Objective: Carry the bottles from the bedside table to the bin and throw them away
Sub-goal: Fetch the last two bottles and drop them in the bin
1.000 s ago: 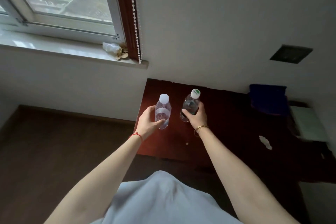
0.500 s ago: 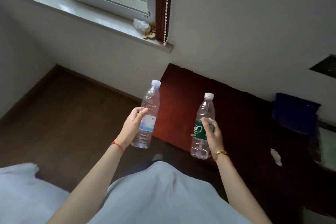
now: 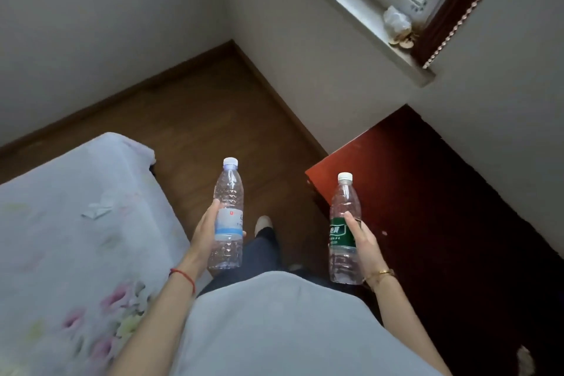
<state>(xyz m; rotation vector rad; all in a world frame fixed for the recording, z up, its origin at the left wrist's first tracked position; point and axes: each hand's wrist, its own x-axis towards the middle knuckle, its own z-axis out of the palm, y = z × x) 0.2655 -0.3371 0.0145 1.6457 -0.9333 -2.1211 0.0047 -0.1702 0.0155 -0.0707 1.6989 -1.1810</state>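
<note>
The left hand (image 3: 204, 232) grips the blue-labelled bottle (image 3: 228, 217) at its label, upright above the floor beside the bed (image 3: 76, 223). The right hand (image 3: 364, 241) grips the green-labelled bottle (image 3: 344, 229), thumb across its label, above the bedside table (image 3: 442, 207) near its front corner.

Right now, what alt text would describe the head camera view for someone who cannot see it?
A person looking down holds two clear plastic bottles upright: the left hand grips a blue-labelled bottle, the right hand a green-labelled bottle. A dark red wooden bedside table stands to the right, a floral-sheeted bed to the left, above brown wooden floor.
</note>
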